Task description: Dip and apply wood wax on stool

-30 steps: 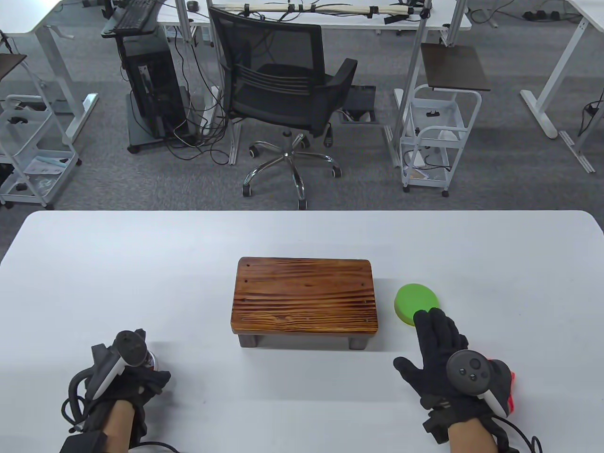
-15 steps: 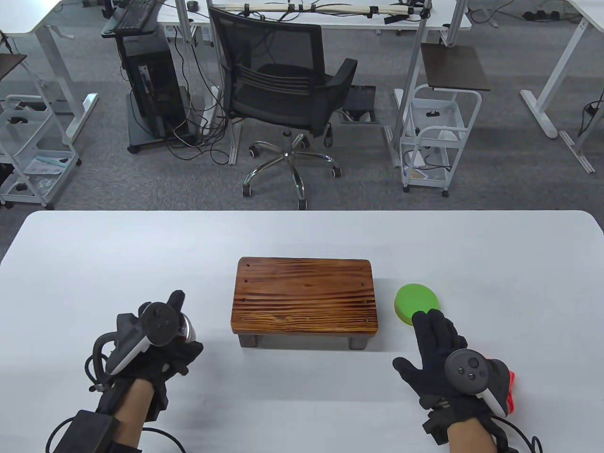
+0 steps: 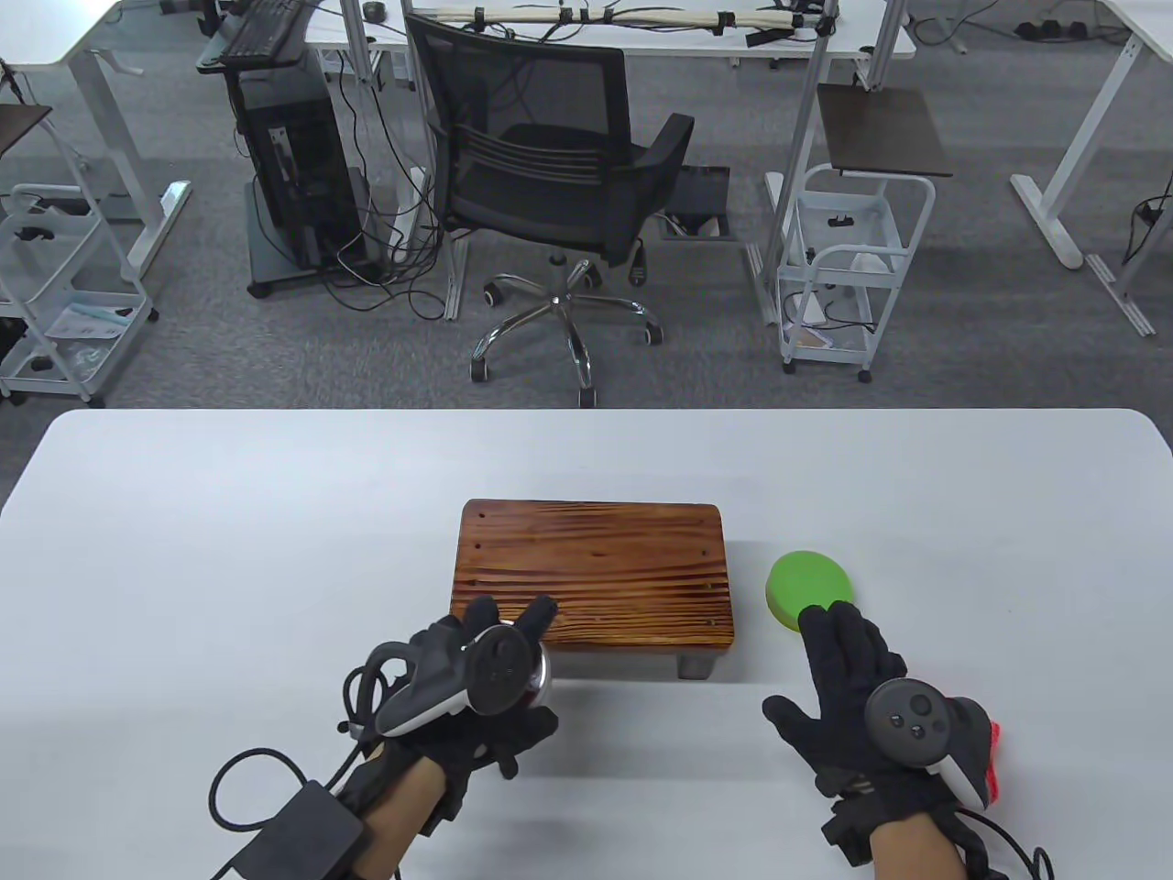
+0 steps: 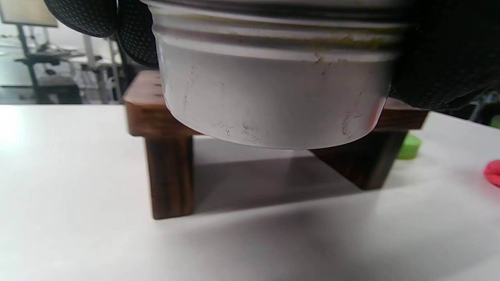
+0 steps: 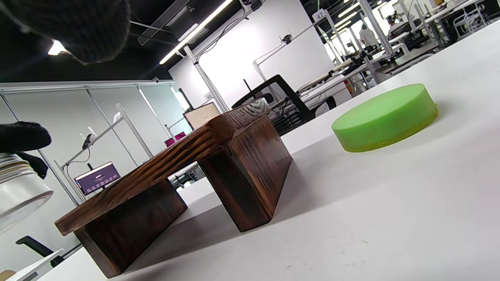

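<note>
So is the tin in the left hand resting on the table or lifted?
Lifted: the metal tin, gripped by the left hand, hangs above the table.

Little legible text is found in these views. In the right wrist view, the number "47" is seen on a small white sign (image 5: 320, 15) mounted high on a frame post in the background. A distant monitor (image 5: 97, 176) shows a purple screen, but its writing is too small to be read. No label or brand can be made out on the tin (image 4: 273, 78) in the left wrist view.
</note>
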